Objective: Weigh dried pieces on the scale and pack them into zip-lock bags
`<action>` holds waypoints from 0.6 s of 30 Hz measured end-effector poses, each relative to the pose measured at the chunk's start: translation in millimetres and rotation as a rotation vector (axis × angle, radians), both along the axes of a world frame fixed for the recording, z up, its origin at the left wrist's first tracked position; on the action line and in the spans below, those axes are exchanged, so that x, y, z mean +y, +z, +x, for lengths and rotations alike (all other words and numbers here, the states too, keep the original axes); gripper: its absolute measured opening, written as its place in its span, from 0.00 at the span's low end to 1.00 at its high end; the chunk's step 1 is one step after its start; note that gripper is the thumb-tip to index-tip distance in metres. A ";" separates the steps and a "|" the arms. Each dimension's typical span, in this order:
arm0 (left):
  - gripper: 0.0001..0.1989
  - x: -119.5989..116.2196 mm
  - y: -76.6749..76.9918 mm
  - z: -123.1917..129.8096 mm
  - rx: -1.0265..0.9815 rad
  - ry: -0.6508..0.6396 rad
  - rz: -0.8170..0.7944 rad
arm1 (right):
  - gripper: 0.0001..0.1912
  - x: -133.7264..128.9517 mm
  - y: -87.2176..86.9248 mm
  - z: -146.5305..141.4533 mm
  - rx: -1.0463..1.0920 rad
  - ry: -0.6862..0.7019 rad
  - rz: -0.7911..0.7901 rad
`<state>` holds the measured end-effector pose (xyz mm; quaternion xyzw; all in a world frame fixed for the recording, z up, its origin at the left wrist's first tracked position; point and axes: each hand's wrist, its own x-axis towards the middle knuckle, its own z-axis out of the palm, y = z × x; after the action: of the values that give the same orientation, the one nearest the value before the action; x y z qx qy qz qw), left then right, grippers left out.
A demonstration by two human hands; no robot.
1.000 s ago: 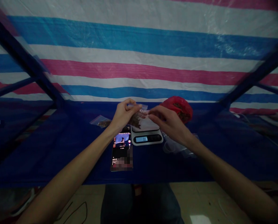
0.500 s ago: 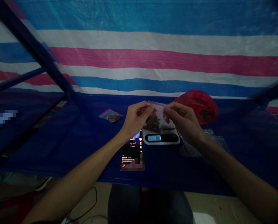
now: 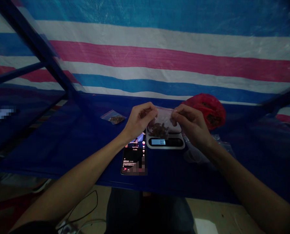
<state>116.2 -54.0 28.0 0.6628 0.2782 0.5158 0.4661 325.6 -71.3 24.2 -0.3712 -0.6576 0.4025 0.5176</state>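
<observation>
Between my two hands hangs a small clear zip bag (image 3: 159,130) with brown bits in its lower part. My left hand (image 3: 142,117) pinches its upper left corner, and my right hand (image 3: 191,123) pinches the upper right one. Behind and below the bag lies a white kitchen scale (image 3: 164,146), its lit display reading 0.0. A lit phone (image 3: 134,157) rests left of the scale, partly under my left wrist. Farther left is another small zip bag (image 3: 114,117) holding brown bits.
An open red bag (image 3: 205,109) with brown contents stands behind my right hand. Clear plastic bags (image 3: 215,148) lie under my right forearm. Blue frame bars and a striped sheet (image 3: 159,55) rise behind the blue table (image 3: 86,146).
The view has shifted slightly, tilting the scene. The bag between my hands looks spread a little wider, with its brown bits more visible. Both hands keep their hold.
</observation>
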 end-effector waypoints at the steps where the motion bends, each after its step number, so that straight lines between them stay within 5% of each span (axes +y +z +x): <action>1: 0.16 -0.9 -0.3 1.0 0.015 -0.005 0.019 | 0.10 -0.6 0.5 -0.5 -0.005 0.008 0.000; 7: 0.14 -3.8 -1.1 4.4 0.122 -0.036 0.021 | 0.16 -6.9 7.1 -5.3 -0.205 0.104 0.008; 18: 0.13 -7.3 5.0 4.6 0.162 -0.152 -0.028 | 0.17 -12.0 8.5 -9.1 -0.168 0.111 -0.008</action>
<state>120.8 -61.3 33.0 0.7150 0.2711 0.4197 0.4890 316.5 -83.3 32.7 -0.3686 -0.7167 0.4007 0.4358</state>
